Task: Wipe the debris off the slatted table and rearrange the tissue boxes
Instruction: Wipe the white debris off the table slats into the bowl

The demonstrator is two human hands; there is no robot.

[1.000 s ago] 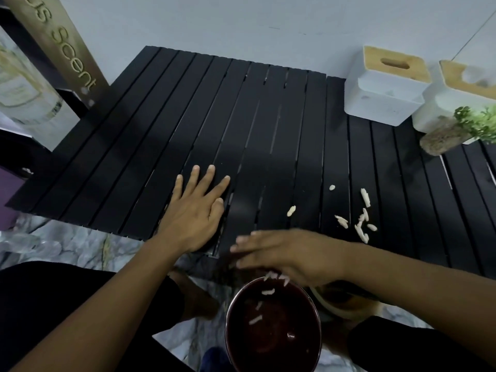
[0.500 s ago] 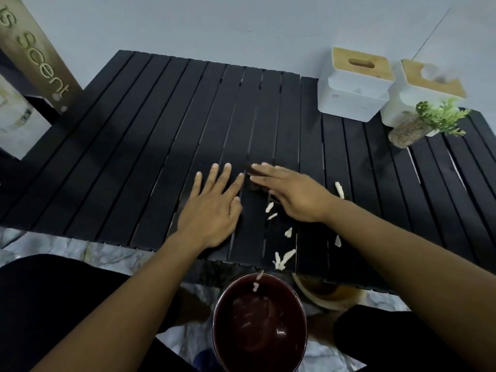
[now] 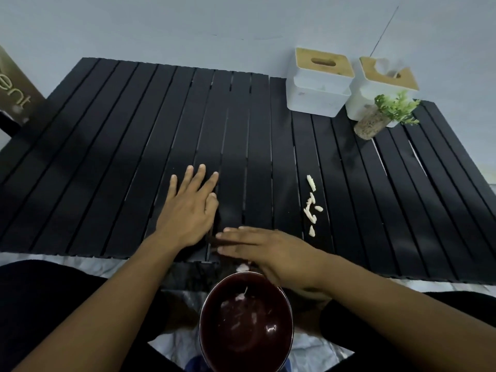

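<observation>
Pale debris (image 3: 311,208) is lying in a loose line on the black slatted bench (image 3: 107,157), beyond the bowl (image 3: 279,299) and slightly right. The right hand (image 3: 271,251) is hovering flat at the bench edge just beyond the bowl, fingers (image 3: 236,232) straight and together. The left hand (image 3: 188,213) is resting flat beyond-left of the bowl, fingers slightly apart. Two tissue boxes (image 3: 319,84) are sitting side by side far beyond the bowl, to the right.

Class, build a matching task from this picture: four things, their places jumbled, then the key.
1. dark red round bowl
2. pale scraps of debris
3. white tissue box with slotted wooden lid
4. left hand

A. flat on the black slatted table, fingers spread
B. below the table's near edge
C. far right, near the wall
D. loose on a slat, right of centre

Pairs: 1-B, 2-D, 3-C, 4-A
</observation>
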